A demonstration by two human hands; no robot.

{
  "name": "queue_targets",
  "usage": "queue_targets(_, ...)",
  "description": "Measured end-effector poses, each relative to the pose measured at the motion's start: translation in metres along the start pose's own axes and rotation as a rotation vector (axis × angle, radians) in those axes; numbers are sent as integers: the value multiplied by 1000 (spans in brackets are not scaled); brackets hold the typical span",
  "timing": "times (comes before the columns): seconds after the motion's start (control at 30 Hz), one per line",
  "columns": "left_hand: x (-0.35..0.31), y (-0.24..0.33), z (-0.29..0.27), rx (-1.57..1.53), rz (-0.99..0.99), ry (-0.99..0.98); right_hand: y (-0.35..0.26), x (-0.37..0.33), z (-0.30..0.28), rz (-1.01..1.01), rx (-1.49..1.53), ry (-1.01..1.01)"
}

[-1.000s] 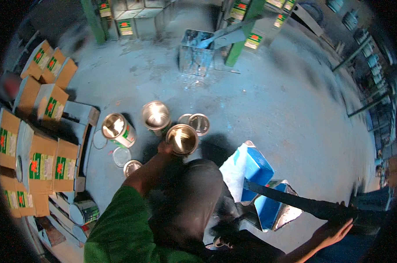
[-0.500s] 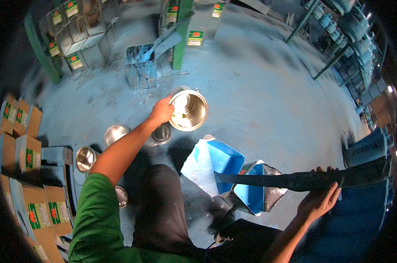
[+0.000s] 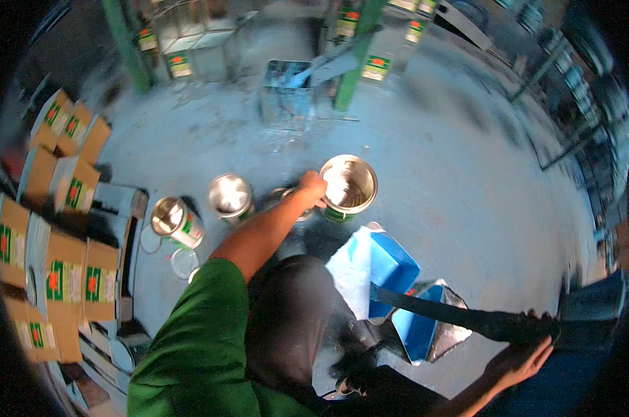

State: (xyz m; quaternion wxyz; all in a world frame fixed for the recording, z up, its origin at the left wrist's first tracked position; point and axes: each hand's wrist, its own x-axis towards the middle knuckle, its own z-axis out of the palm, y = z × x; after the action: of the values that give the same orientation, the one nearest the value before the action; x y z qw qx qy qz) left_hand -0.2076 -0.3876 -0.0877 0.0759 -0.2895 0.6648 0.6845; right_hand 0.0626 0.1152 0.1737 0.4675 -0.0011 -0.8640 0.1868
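My left hand (image 3: 313,189) grips the rim of a round metal paint can (image 3: 360,193), closed on its left side. The can is shiny inside, carries a green label and has its mouth facing up. Whether its base touches the floor I cannot tell. On the right, my right hand (image 3: 517,363) is wrapped round a long dark hose-like tube (image 3: 467,318). The tube's far end reaches a square tin (image 3: 398,263), blue inside, with a white sheet (image 3: 353,271) over its left side. Beside it lies a second blue-lined tin (image 3: 415,330).
Two open cans (image 3: 230,196) (image 3: 175,219) stand left of my arm, near a clear round lid (image 3: 184,264). Cardboard boxes (image 3: 68,274) line the left side. Ahead are a paint-stained square tin (image 3: 287,97) and a green post (image 3: 360,62). A blue drum (image 3: 592,302) stands right.
The view has swung left. The can in my left hand has tipped from facing me to more upright and come nearer. My right hand stays on the tube.
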Motion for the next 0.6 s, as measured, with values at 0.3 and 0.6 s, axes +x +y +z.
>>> queue_targets(0.3,26,-183,-98,27,-197,439,-84,37,32,303,670,235)
queue_targets(0.6,-104,-284,-278,-669,-177,870,-86,49,30,333,532,230)
